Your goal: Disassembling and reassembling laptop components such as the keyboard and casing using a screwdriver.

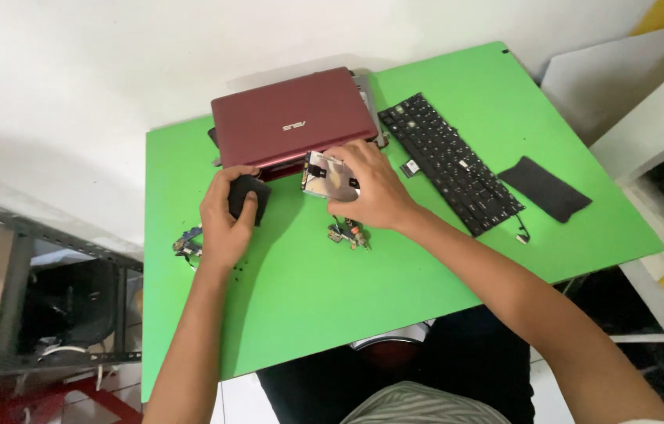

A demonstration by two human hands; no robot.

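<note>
Drive caddy: silver metal drive caddy (330, 176), flat and rectangular, with a white label patch and black marks on its upper face; its right edge is hidden under the fingers.
Landmark: maroon laptop (293, 118), lid closed, at the far edge of the green table (300, 283).
Caddy position: just in front of the laptop's near right corner, touching or nearly touching its edge; contact not resolvable.
Caddy axis: long axis tilted, running from the laptop's near edge down toward the person.
Right hand: right hand (375, 188) grasps the caddy from its right side, fingers curled over the top; it is the nearer hand.
Left hand: left hand (226, 216) is closed around a small black pad (247, 196), in front of the laptop's near left corner, apart from the caddy.
Gap between hands: bare green strip directly in front of the laptop's middle.
Small parts: cluster of small connectors (348, 233) nearer the person than the caddy; another small board (187, 243) left of the left hand.
Right of laptop: detached black keyboard (450, 162), lying diagonally; beyond it, a black cloth piece (544, 188).
</note>
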